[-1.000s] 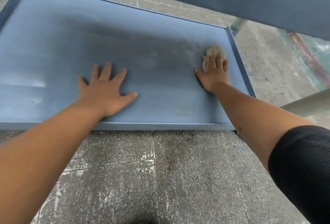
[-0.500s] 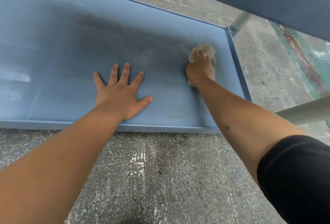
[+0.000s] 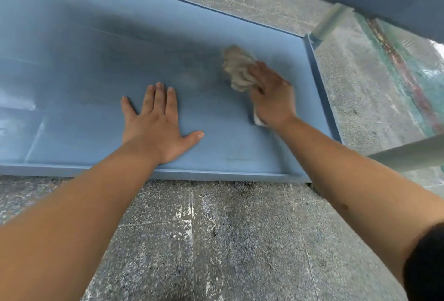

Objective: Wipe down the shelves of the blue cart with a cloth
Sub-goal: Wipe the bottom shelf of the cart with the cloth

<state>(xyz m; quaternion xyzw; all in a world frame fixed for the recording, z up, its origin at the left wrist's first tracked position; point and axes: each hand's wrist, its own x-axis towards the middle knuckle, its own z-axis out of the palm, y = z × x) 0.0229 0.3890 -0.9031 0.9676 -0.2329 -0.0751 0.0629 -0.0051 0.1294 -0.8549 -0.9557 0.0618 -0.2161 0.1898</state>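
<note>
Beige cloth (image 3: 237, 70) under right hand (image 3: 272, 99) shifted left.

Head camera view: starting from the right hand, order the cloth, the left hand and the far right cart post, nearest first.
1. cloth, under the right hand, touching it.
2. left hand, flat on the shelf, to its left.
3. cart post, beyond the shelf's far right corner.

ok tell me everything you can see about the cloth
The cloth is a beige, crumpled rag, soft and bunched into folds, slightly blurred. It lies on the floor of the blue shelf, toward its right end but clear of the side rim. The right hand presses down on its near part, fingers spread over it, so most of the bundle sticks out beyond the fingertips. A small whitish corner peeks out beside the wrist. The left hand lies flat on the shelf, apart from it.
</note>
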